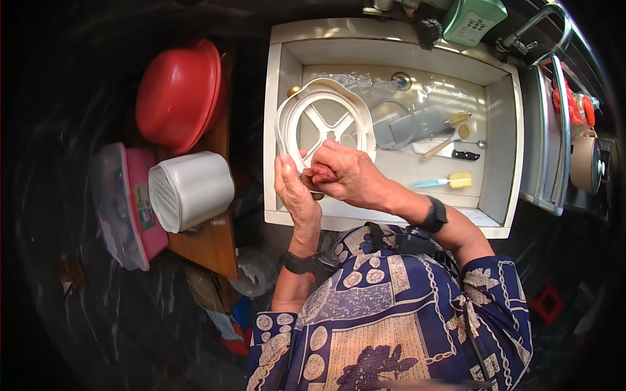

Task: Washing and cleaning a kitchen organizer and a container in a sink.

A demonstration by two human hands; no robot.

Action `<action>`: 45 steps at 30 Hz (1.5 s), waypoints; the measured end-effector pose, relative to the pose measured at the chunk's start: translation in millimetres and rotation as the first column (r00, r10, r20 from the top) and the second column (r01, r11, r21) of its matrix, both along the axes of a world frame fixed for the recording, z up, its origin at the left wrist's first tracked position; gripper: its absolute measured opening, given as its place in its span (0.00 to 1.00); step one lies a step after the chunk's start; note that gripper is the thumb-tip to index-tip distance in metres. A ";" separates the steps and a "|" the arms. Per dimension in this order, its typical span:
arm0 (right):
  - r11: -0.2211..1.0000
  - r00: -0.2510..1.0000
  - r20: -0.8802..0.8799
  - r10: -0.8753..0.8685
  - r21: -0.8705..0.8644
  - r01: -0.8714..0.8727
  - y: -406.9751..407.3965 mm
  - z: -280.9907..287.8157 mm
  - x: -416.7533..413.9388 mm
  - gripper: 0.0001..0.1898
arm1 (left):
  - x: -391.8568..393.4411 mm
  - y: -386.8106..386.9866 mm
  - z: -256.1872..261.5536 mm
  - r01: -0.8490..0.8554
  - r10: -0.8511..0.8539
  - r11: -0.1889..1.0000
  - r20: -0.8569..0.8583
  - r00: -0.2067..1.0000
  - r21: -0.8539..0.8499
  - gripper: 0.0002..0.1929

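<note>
Over the left part of a white sink point(514, 146) I see a white round plastic frame point(283, 124) with crossed spokes in its middle. My left hand point(299, 195) grips its near left edge, thumb up. A crumpled reddish cloth point(320, 173) is bunched in my right hand point(349, 173), which presses against the frame's near rim beside the left hand. Right of the frame, in the sink, lie a cleaver point(423, 122) with a wooden handle, a clear round lid point(391, 124), a black-handled knife point(464, 155), a wooden-handled brush point(437, 149), a metal spoon point(480, 144) and a yellow sponge brush point(459, 179).
A wooden surface point(210, 244) on the left carries a red basin point(171, 97), a white container point(195, 188) and a pink box point(154, 239) with a clear lid. Behind the sink stand a green bottle point(474, 22) and a faucet point(513, 41). A lidded pot point(584, 163) is far right.
</note>
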State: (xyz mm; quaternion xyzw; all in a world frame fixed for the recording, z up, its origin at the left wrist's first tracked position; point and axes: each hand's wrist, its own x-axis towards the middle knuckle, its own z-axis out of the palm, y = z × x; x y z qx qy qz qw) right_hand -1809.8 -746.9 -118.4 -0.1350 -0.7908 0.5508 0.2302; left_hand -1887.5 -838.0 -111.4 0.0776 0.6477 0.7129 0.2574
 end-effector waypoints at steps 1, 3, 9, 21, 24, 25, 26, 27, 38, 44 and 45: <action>1.000 0.995 0.102 -0.023 0.013 0.022 -3.9 -1.8 -1.7 0.11 | 0.2 -2.2 -1.7 -0.002 0.002 1.000 0.002 1.000 -0.001 0.20; 0.995 0.987 0.157 -0.031 0.095 0.017 -11.0 -1.5 2.2 0.11 | -1.7 -8.7 -9.4 -0.044 0.044 0.999 -0.019 0.999 -0.028 0.20; 0.941 0.961 0.272 -0.050 0.336 -0.047 -9.2 -15.0 14.0 0.11 | -6.5 -7.1 -15.8 -0.119 0.120 0.993 0.011 0.993 -0.008 0.20; 0.839 0.974 0.171 0.150 0.499 -0.216 10.0 -39.4 27.1 0.11 | -14.2 -7.5 -24.2 -0.076 0.091 0.990 0.118 0.989 -0.119 0.22; 0.885 0.995 0.058 0.081 0.456 -0.099 5.2 -29.4 12.8 0.11 | -7.9 -2.7 -23.6 -0.067 0.075 0.994 0.090 0.993 -0.086 0.22; 0.885 0.995 0.059 0.082 0.455 -0.100 5.1 -22.9 9.2 0.11 | -8.2 -2.6 -23.8 -0.065 0.066 0.996 0.016 0.998 -0.061 0.22; 0.915 0.996 0.069 0.065 0.395 -0.087 5.1 -17.3 6.4 0.11 | -8.1 -2.7 -24.1 -0.061 0.059 0.998 -0.057 0.997 -0.035 0.22; 0.940 0.996 0.080 0.047 0.334 -0.071 5.1 -14.4 5.2 0.11 | -7.9 -3.1 -24.0 -0.060 0.058 0.998 -0.056 0.997 -0.036 0.22; 0.932 0.950 0.311 -0.018 0.349 -0.096 4.9 -25.0 11.3 0.14 | 0.9 -1.9 -36.8 -0.089 0.086 0.996 -0.112 0.990 -0.025 0.21; 0.869 0.923 0.384 -0.039 0.469 -0.159 38.7 -74.4 33.0 0.12 | -9.3 -8.3 -26.5 -0.098 0.099 0.993 0.015 0.995 -0.070 0.23; 0.869 0.923 0.383 -0.037 0.469 -0.160 44.6 -74.5 36.7 0.12 | -9.8 -10.1 -25.6 -0.069 0.074 0.993 0.049 0.996 -0.093 0.25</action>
